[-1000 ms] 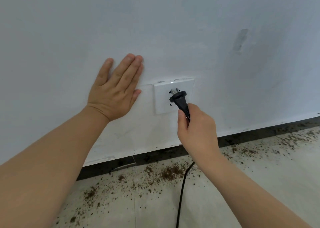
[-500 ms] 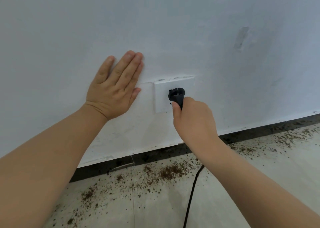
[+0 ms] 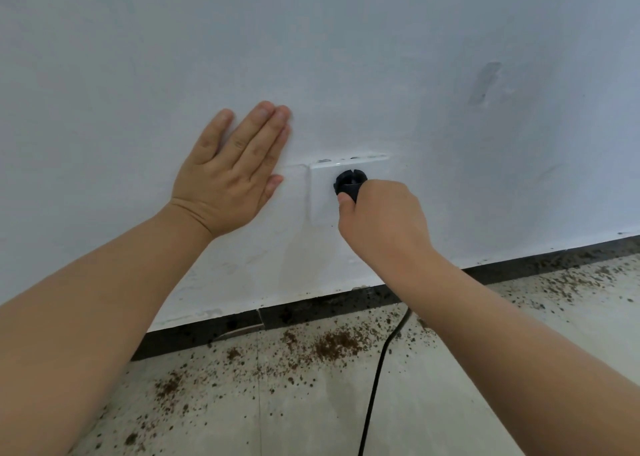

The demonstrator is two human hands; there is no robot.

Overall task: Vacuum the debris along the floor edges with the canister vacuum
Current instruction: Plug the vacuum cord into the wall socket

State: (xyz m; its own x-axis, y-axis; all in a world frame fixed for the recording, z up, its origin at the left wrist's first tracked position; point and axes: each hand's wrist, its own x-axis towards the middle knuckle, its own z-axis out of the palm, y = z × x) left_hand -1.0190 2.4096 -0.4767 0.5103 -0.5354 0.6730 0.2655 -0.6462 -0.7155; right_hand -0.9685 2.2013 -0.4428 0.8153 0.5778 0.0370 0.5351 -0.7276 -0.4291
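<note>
Curled tight around the black round plastic plug [image 3: 349, 183], my right hand [image 3: 384, 223] seats it in the white square wall socket [image 3: 320, 192] while my left hand [image 3: 232, 175] lies flat on the white wall [image 3: 311, 57] for bracing, brown crumbly debris [image 3: 339, 343] waiting along the floor edge below.

- The wall [image 3: 346, 40] looks painted white, matt and a bit bumpy.
- The socket plate [image 3: 320, 192] is shiny white plastic.
- The plug [image 3: 348, 182] and cord [image 3: 372, 386] look like black matt plastic.
- The floor [image 3: 450, 403] is smooth pale tile with brown crumbs [image 3: 337, 345].
</note>
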